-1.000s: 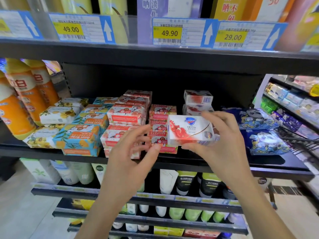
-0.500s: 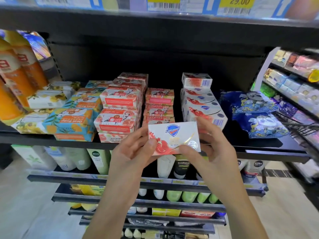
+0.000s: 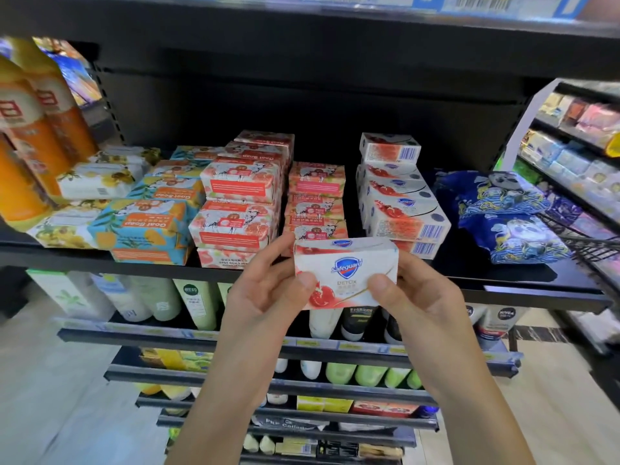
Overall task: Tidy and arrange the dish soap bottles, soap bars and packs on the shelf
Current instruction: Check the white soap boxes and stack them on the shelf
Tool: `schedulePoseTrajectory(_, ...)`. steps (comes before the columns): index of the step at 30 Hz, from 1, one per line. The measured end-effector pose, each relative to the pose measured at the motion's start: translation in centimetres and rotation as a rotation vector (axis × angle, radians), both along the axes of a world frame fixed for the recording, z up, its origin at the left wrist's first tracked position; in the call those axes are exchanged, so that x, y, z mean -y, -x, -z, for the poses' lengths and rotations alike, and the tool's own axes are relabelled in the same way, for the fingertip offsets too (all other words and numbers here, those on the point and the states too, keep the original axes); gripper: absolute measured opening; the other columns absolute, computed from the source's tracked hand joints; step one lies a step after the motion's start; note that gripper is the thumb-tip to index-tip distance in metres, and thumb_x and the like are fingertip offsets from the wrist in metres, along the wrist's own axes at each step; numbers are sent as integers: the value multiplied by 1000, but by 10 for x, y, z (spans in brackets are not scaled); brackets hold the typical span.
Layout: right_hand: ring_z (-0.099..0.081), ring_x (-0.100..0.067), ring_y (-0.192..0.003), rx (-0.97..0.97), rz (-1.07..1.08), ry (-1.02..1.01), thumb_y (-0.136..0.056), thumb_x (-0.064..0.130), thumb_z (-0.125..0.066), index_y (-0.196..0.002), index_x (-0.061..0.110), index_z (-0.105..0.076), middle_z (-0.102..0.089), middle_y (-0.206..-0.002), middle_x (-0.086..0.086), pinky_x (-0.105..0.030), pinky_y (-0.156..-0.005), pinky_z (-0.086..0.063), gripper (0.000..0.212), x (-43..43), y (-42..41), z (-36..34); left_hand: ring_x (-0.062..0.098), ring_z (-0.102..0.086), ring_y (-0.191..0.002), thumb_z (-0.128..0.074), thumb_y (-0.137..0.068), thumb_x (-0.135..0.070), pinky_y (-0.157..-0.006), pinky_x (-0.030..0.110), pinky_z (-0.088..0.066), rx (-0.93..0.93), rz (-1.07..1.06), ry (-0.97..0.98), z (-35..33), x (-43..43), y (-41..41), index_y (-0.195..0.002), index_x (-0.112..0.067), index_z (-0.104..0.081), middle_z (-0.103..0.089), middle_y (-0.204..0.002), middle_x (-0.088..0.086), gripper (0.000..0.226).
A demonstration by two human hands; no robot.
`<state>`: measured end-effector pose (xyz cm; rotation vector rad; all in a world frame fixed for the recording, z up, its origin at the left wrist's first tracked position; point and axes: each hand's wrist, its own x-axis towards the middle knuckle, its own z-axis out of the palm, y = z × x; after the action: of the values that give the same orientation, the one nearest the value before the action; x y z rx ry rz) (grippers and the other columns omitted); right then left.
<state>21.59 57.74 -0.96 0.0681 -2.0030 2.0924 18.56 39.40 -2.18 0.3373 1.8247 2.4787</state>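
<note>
The Safeguard soap box (image 3: 345,273) is in the air, just in front of the front edge of the black shelf (image 3: 503,283), held btw. the two hands. The left hand (image 3: 265,297) pinches its left end: the thumb (image 3: 303,283) is pressed on the front face, and the other fingers are curled behind, mostly hidden. The right hand (image 3: 426,297) pinches the right end the same way, thumb (image 3: 379,285) on the lower corner.

Around it, on the shelf:
- At 1 o'clock from the box is a stack of the same white cartons (image 3: 402,209), barcodes facing out.
- At 12 o'clock, close behind, is a narrow pile of pink cartons (image 3: 315,196). The held box covers its lowest part.
- At 11 o'clock are red-white Goat Soap packs (image 3: 238,186), stacked in layers.
- At 10 o'clock are blue-orange Goat Soap packs (image 3: 144,226) and white packs w/ yellow flowers (image 3: 100,179), not lying straight.
- Far left, approx. 9 o'clock, are orange bottles (image 3: 30,146).
- At 2 o'clock are blue bags (image 3: 503,209), one on the other. A strip of black shelf shows btw. them and the white stack.
- At 3 o'clock is a black wire basket (image 3: 590,243).
- At 6 o'clock, on a lower shelf, are upright tubes (image 3: 198,303), partly hidden by the forearms.

The held box is a glossy white carton w/ sharp edges, a blue shield logo and a red fruit print. The Goat Soap packs look paper-wrapped and brick-shaped. The bottles are round, smooth plastic. The bags are soft and crinkled.
</note>
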Motion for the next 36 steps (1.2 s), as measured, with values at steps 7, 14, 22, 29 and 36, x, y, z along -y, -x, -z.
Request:
schedulePoseTrajectory(7,-67,-19,-119,-125,-61,-40,-86,11,-68,-128,16,-65,-74,-124,-1,-25,-93,-55,43,-2,-1,3,26,-69,-117,-59,-84,-59,-101,47,-55,35,49,-8,0,2,-3,-123,-8,-66,-74,-122,8,65)
schedulePoseTrajectory(14,-63,-19,-126,-122,-86,-61,-86,11,-70,-134,17,-61,-71,-130,1,-25,-95,-53,49,-2,-4,6,23,-72,-110,-67,-86,-49,-94,39,-59,98,5,-26,1,0,-4,-116,-7,-70,-77,-115,8,52)
schedulePoseTrajectory(22,-71,-21,-113,134,-70,-52,-67,80,-74,-138,28,-59,-70,-130,1,-52,-107,-48,89,-3,-6,8,20,-72,-111,-73,-71,-53,-101,41,-56,91,-15,2,5,3,-3,-131,-7,-62,-77,-115,5,76)
schedulePoseTrajectory(29,-74,-23,-97,190,19,-13,-77,60,-78,-119,24,-72,-77,-113,-3,-54,-107,-48,55,1,-7,3,21,-73,-110,-77,-79,-40,-98,34,-58,110,-5,37,5,2,-5,-129,-19,-66,-77,-114,5,56)
schedulePoseTrajectory(36,-67,-29,-120,130,-39,110,-63,62,-88,-129,19,-68,-72,-124,-11,-50,-110,-46,81,-1,-6,10,17,-73,-108,-83,-70,-38,-94,30,-57,98,-16,15,4,4,-6,-128,-28,-65,-78,-110,3,61)
